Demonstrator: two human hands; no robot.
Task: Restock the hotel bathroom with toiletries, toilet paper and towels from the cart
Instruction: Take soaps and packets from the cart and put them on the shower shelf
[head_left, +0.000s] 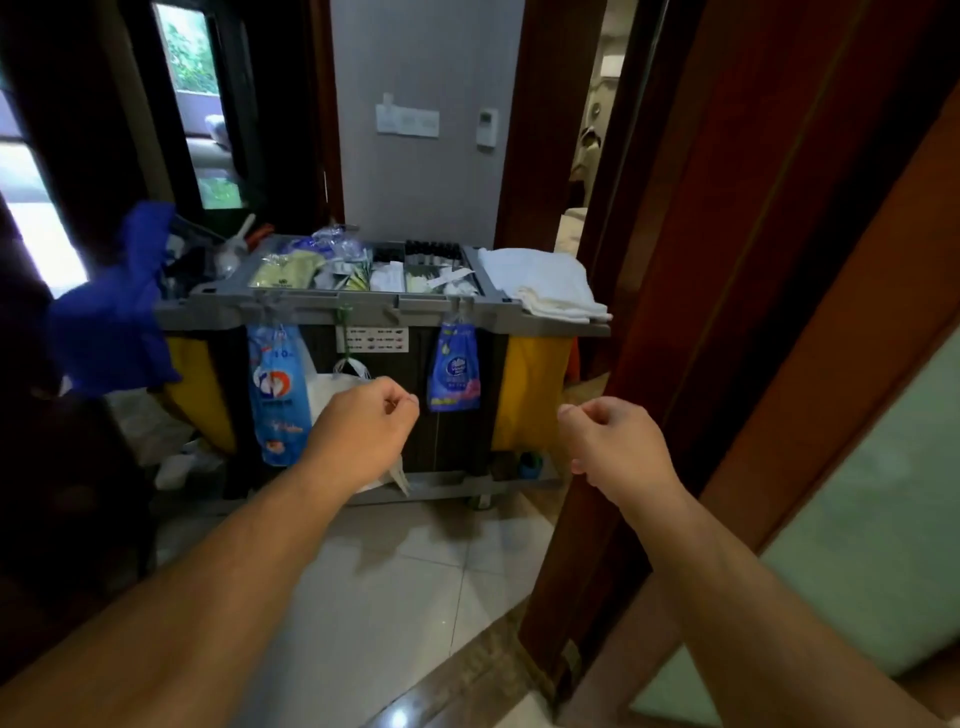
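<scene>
A grey housekeeping cart (332, 306) stands ahead of me in the hallway. Its top tray holds several packets of toiletries (363, 270) in compartments. Folded white towels (540, 280) are stacked on its right end. A blue packet (454, 371) and a blue-and-white bag (275, 389) hang from its front edge. My left hand (366, 421) and my right hand (613, 441) are held out in front of the cart's lower panel, short of it, with fingers curled and nothing in them.
A dark wooden door frame (675, 312) and a door with a frosted green pane (857, 519) stand close on my right. A blue cloth (117, 312) hangs off the cart's left end. Yellow bags (530, 395) flank the cart. Pale floor tiles (395, 582) lie below.
</scene>
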